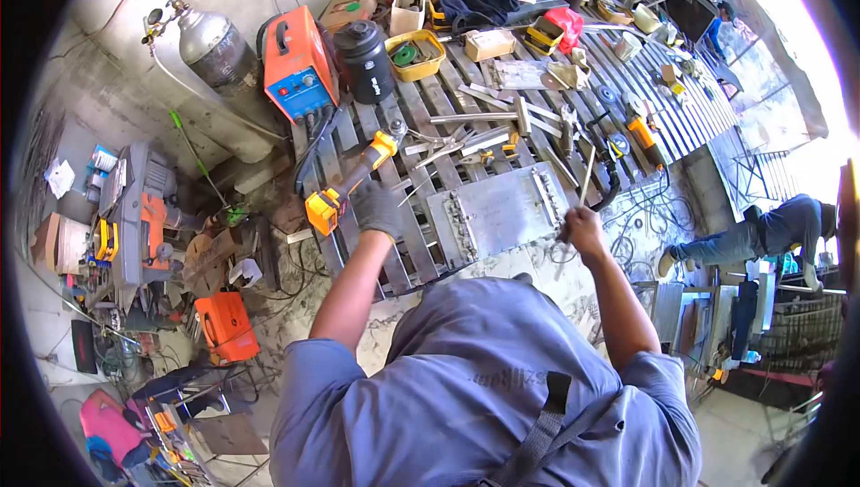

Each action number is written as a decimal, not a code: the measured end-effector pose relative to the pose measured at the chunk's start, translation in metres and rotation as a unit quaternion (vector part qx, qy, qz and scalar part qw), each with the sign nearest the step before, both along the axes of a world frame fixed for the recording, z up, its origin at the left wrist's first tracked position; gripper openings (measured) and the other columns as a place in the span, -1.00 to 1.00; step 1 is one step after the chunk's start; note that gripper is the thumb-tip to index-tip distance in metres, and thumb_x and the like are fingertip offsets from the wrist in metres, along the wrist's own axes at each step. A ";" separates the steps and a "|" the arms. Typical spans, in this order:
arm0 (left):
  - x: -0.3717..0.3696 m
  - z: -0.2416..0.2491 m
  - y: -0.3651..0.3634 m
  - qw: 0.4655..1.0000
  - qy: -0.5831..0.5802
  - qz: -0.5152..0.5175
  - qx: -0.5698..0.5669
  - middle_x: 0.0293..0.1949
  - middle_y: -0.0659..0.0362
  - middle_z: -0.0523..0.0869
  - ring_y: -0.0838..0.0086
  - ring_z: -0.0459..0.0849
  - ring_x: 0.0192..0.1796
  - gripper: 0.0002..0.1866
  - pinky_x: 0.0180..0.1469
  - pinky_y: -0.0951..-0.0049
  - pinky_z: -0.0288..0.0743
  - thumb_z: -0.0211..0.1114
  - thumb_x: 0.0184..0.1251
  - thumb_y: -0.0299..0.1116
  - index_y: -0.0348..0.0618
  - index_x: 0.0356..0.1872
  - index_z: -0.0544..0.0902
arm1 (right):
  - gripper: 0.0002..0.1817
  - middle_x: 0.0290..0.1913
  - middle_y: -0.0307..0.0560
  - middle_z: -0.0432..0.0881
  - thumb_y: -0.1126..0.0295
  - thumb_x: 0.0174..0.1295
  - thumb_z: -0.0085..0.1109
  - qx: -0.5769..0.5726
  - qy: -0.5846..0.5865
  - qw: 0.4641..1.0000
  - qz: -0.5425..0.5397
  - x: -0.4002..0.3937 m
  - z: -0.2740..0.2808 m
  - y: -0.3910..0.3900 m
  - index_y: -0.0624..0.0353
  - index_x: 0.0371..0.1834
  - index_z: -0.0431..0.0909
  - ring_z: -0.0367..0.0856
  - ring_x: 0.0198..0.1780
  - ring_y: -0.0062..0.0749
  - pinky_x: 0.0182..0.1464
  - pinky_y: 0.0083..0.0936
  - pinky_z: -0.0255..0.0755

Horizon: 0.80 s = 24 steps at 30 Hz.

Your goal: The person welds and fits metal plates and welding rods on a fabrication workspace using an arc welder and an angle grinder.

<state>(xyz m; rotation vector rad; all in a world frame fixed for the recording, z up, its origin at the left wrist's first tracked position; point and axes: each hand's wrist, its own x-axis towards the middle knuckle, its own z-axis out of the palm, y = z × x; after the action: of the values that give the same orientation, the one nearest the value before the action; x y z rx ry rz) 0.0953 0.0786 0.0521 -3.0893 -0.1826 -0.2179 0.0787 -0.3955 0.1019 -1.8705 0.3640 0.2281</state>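
My left hand, in a dark grey glove, is beside the handle of a yellow and black cordless grinder on the slatted metal table. Its fingers are blurred, and whether they grip the tool is unclear. A thin wire-like piece shows just right of the glove. My bare right hand is closed around a thin light rod that points up. Between my hands lies a flat grey metal plate with rough strips along its left and right sides.
Behind are an orange welding machine, a black jug, a yellow tub, a hammer and another grinder. A gas cylinder stands left. A person bends over at far right; an orange case sits lower left.
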 end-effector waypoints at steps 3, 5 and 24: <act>0.011 -0.038 0.040 0.994 0.111 -0.012 -0.012 0.19 -0.16 0.81 -0.15 0.73 0.39 -0.69 0.43 -0.21 0.55 0.34 0.54 -0.25 -0.11 0.17 0.82 | -0.67 -0.52 -0.06 0.62 0.40 0.70 0.04 -0.027 0.063 0.997 -0.037 -0.050 -0.021 -0.056 0.24 -0.32 0.56 0.62 -0.55 -0.31 -0.32 -0.17 0.72; 0.015 -0.028 0.040 0.991 0.124 -0.042 0.010 0.15 -0.15 0.83 -0.14 0.76 0.34 -0.74 0.34 -0.19 0.63 0.32 0.57 -0.30 -0.09 0.12 0.84 | -0.67 -0.56 -0.01 0.64 0.39 0.70 0.03 0.005 0.111 0.993 -0.029 -0.089 -0.051 -0.095 0.26 -0.32 0.56 0.62 -0.60 -0.26 -0.27 -0.12 0.79; -0.025 -0.057 -0.103 0.963 0.066 0.051 -0.255 -0.23 -0.29 0.88 -0.27 0.90 -0.09 -0.69 0.05 -0.21 0.78 0.42 0.35 -0.15 -0.21 -0.28 0.90 | -0.77 -0.35 0.20 0.77 0.47 0.65 0.08 -0.005 0.428 0.885 -0.183 -0.258 -0.197 -0.269 0.39 -0.10 0.68 0.87 -0.40 0.08 -0.44 0.06 0.71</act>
<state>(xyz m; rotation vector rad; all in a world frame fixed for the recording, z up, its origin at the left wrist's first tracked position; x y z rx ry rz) 0.0702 -0.0249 -0.0045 -3.5715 -0.4593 0.0540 -0.1789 -0.6649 -0.0951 -1.5773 1.3074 0.7949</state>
